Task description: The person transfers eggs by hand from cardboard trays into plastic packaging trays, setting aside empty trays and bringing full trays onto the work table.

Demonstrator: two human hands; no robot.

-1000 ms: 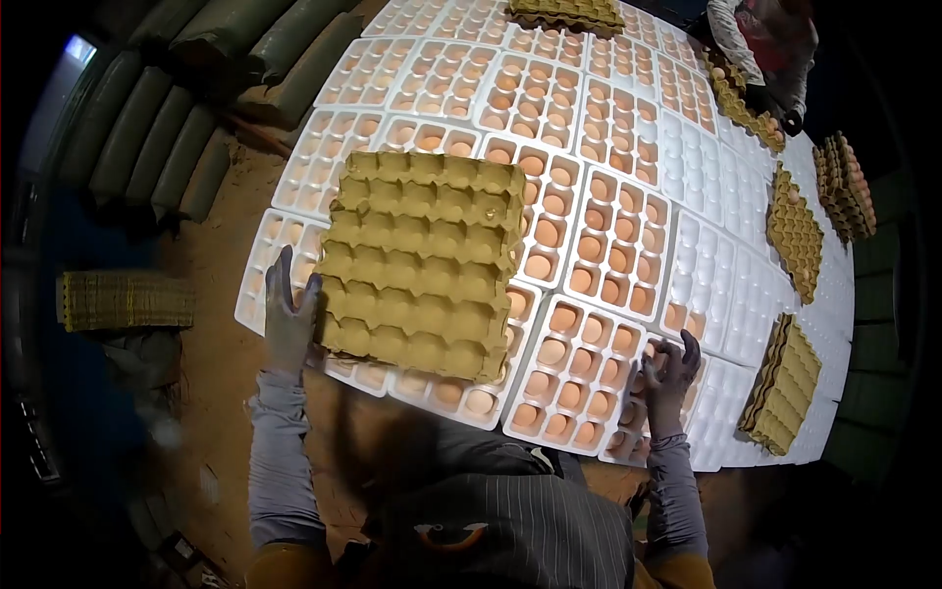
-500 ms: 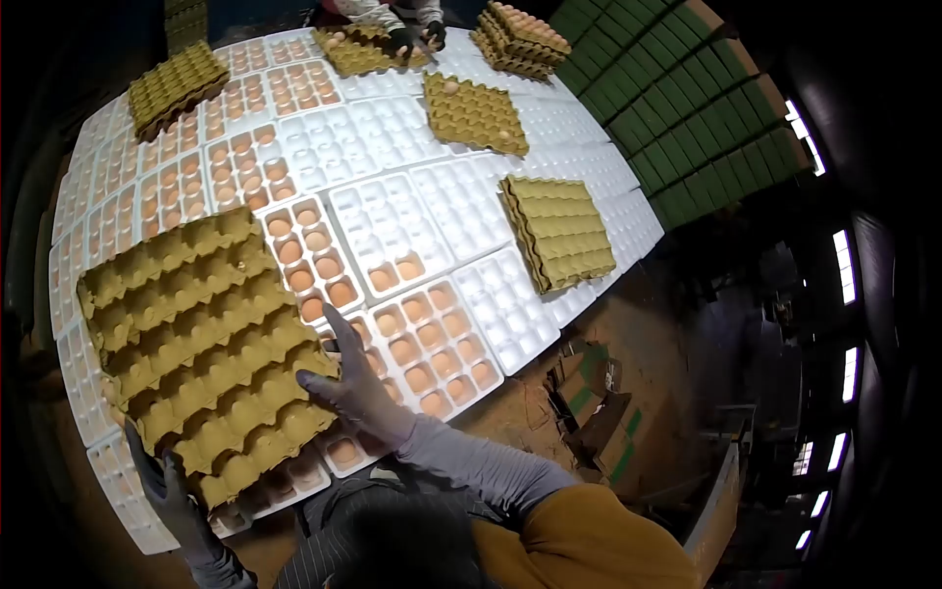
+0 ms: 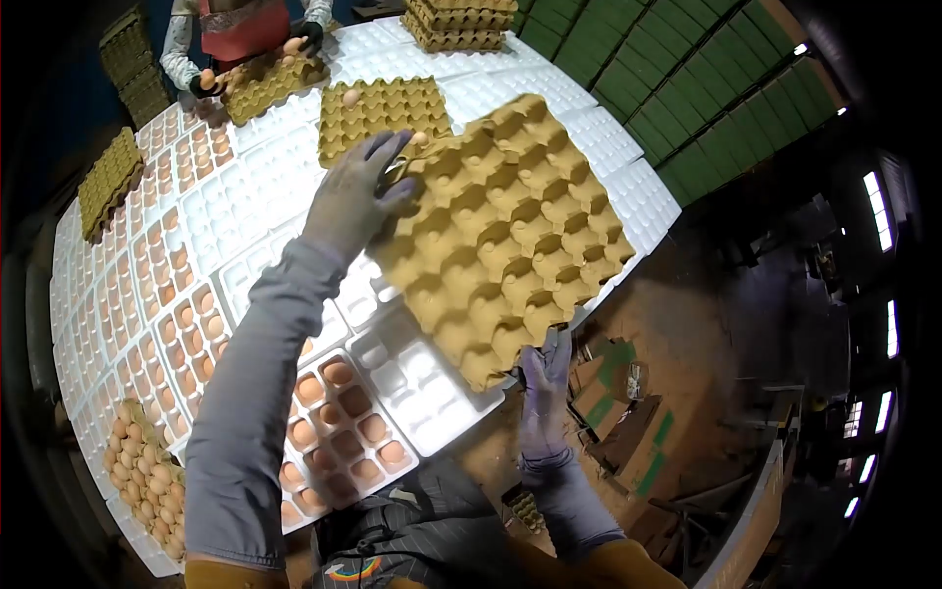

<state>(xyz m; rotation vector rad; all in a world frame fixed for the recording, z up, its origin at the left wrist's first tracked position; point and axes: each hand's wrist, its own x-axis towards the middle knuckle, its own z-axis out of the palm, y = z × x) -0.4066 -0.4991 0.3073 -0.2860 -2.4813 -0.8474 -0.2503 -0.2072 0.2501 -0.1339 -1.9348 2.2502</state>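
A pulp egg tray point(image 3: 500, 236) with no eggs in its cups hangs tilted over the right part of the table, between my gloved hands. My left hand point(image 3: 358, 196) grips its left edge, the thumb near the rim. At the lower corner, my right hand point(image 3: 545, 393) holds the tray, with the fingertips partly behind it. Just below the tray lies a white compartment tray point(image 3: 417, 388). Beside it stands another white tray point(image 3: 343, 432) with brown eggs.
A co-worker point(image 3: 245, 29) holds eggs over a pulp tray point(image 3: 275, 86) across the table. Another pulp tray point(image 3: 378, 113) bears an egg. A full egg tray point(image 3: 145, 481) sits at the lower left. Stacked pulp trays point(image 3: 456, 25) stand at the back, near green stacks point(image 3: 677, 98).
The tray in my hands has moved from the left side to the right of the table. A full egg tray now shows at the lower left. The view has shifted.
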